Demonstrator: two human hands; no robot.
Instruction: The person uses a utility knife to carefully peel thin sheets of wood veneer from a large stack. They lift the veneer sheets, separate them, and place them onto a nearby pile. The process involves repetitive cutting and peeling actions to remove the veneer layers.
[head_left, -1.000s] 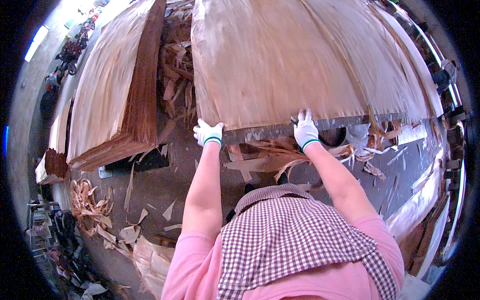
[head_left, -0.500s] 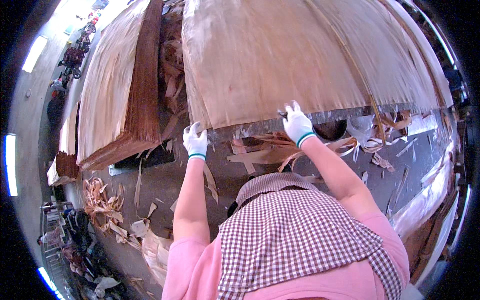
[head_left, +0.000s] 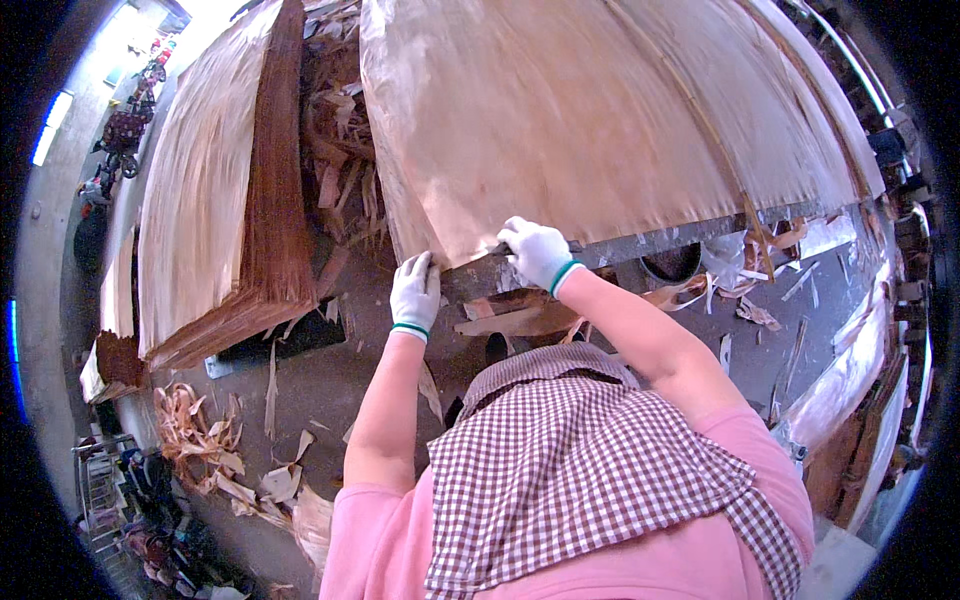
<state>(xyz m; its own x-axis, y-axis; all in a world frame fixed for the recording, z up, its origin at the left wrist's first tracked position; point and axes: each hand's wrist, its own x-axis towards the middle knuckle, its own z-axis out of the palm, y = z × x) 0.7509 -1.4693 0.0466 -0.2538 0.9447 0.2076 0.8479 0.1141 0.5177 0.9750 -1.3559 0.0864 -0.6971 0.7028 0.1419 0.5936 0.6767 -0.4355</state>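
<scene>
A broad, pale wood veneer sheet lies before me, its near edge running along a dark, splintery table edge. My left hand, in a white glove with a green cuff, has its fingers closed at the sheet's near left corner. To its right, my right hand, gloved alike, is closed around a small dark tool at the same edge. The tool's kind is mostly hidden by the fingers. A narrow strip of the sheet's left side lies at a different angle beside the left hand.
A tall stack of veneer stands at the left. Veneer scraps fill the gap beside it, and more shreds litter the floor. A thin wood strip lies across the sheet. Under the table edge sits a round dark container.
My right hand has moved left along the near edge, closer to my left hand. My left hand has shifted slightly right and now grips the sheet's corner.
</scene>
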